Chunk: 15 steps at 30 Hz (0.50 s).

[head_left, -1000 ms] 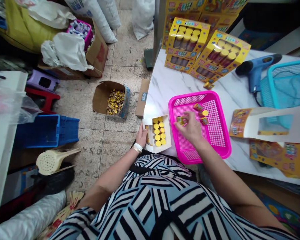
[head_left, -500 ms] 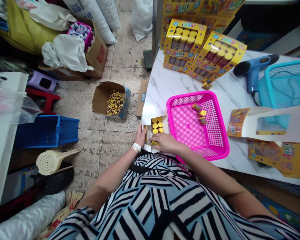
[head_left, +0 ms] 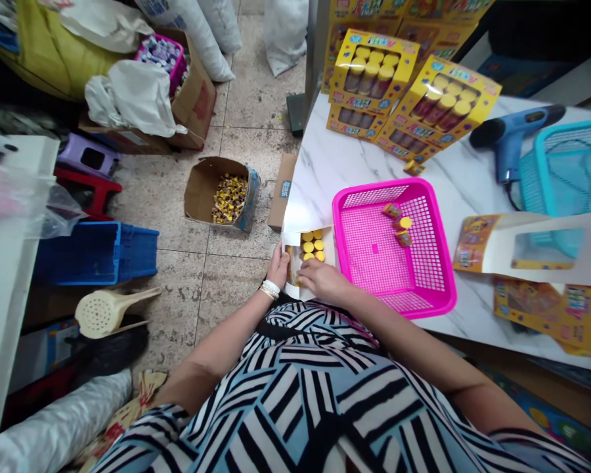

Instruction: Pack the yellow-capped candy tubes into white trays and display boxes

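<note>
A small open carton (head_left: 291, 239) with white inner flaps sits at the table's near left edge. Inside it stand several little yellow-capped tubs (head_left: 313, 245), packed in rows. My left hand (head_left: 278, 268) grips the carton's left side, its fingers partly hidden by the wall. My right hand (head_left: 320, 279) reaches into the near end of the carton, fingers bent down and together. A bit of yellow shows under those fingertips, apparently another tub, mostly covered by the hand. To the right, a pink basket (head_left: 374, 279) holds three loose tubs (head_left: 402, 238).
Filled yellow display boxes (head_left: 374, 75) stand stacked at the back. A blue heat gun (head_left: 509, 141) lies beside a turquoise basket (head_left: 536, 157). Unfolded printed cartons (head_left: 546, 309) lie at right. On the floor, a cardboard box (head_left: 197, 190) contains many small yellow-capped pieces.
My right fingers have shifted slightly left and lower in the carton, and less of the yellow piece beneath them shows. My left hand stays on the carton. The whole view has shifted slightly.
</note>
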### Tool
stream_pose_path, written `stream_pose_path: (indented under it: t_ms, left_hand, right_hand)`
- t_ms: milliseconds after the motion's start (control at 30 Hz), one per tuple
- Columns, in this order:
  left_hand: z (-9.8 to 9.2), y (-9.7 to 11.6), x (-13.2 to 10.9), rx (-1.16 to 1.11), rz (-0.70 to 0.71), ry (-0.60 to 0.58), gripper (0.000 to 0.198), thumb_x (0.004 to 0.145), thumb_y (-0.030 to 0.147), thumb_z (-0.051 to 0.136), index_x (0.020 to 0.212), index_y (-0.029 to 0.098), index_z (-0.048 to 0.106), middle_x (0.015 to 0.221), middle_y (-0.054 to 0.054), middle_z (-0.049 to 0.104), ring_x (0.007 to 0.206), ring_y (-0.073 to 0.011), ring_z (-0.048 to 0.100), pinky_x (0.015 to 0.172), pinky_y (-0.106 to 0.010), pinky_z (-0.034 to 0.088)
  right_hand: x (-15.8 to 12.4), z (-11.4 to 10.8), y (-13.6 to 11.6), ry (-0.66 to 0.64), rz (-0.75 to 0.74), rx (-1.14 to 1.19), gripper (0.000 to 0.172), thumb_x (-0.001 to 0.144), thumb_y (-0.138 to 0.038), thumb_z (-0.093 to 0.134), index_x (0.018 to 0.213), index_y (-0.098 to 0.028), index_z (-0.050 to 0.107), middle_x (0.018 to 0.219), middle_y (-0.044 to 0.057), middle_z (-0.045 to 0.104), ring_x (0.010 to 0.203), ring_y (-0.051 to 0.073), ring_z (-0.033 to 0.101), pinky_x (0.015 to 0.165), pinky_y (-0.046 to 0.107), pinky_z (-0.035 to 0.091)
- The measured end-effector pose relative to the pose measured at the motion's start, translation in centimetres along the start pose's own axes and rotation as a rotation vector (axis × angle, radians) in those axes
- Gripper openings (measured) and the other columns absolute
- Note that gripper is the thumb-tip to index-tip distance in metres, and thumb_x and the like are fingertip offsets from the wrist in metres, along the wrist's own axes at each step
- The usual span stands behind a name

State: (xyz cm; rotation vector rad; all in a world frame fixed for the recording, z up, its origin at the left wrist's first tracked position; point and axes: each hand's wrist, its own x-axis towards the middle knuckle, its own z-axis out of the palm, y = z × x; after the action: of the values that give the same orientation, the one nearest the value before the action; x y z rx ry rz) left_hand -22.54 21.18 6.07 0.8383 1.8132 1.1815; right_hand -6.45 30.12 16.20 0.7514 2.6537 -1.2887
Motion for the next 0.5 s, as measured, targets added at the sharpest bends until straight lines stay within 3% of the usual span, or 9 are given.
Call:
stream_pose_path:
  t_ms: [100,267,400,500]
  left_hand:
    - [0.0,-0.4,0.1,0.006,-0.008,0.005,0.073,0.093,0.069,0.037,0.146,0.018,0.043,0.145,-0.014,0.054,0.133,-0.0275,0.052,0.113,-0.043,0.039]
    - [-0.1,-0.1,0.1,0.015,-0.017,-0.001,0.075,0.091,0.071,0.038,0.144,0.019,0.045,0.141,-0.014,0.057,0.130,-0.0288,0.054,0.112,-0.044,0.041]
    - [-0.3,0.3,0.1,0.041,-0.019,-0.009,0.076,0.091,0.071,0.037,0.145,0.018,0.043,0.141,-0.015,0.057,0.128,-0.0301,0.055,0.111,-0.046,0.041]
    - [-0.4,0.4,0.1,0.053,-0.023,-0.031,0.077,0.092,0.070,0.036,0.147,0.016,0.041,0.143,-0.017,0.055,0.129,-0.0315,0.054,0.111,-0.049,0.040]
  right_hand:
    - [-1.0,0.5,0.8,-0.016,-0.103,0.042,0.025,0.095,-0.026,0.053,0.112,-0.019,0.071,0.113,0.010,0.069,0.105,0.021,0.063,0.091,0.035,0.050]
    - [-2.4,0.1,2.1,0.093,-0.004,0.106,0.030,0.094,-0.024,0.056,0.119,-0.021,0.071,0.108,0.008,0.074,0.098,0.019,0.067,0.086,0.032,0.052]
    - [-1.1,0.0,1.0,-0.063,0.059,-0.001,0.028,0.095,-0.036,0.056,0.116,-0.032,0.073,0.102,0.003,0.077,0.088,0.021,0.069,0.072,0.030,0.050]
    - [0.1,-0.1,0.3,-0.131,0.085,-0.026,0.025,0.093,-0.033,0.056,0.108,-0.034,0.077,0.095,0.002,0.078,0.081,0.021,0.070,0.068,0.029,0.048]
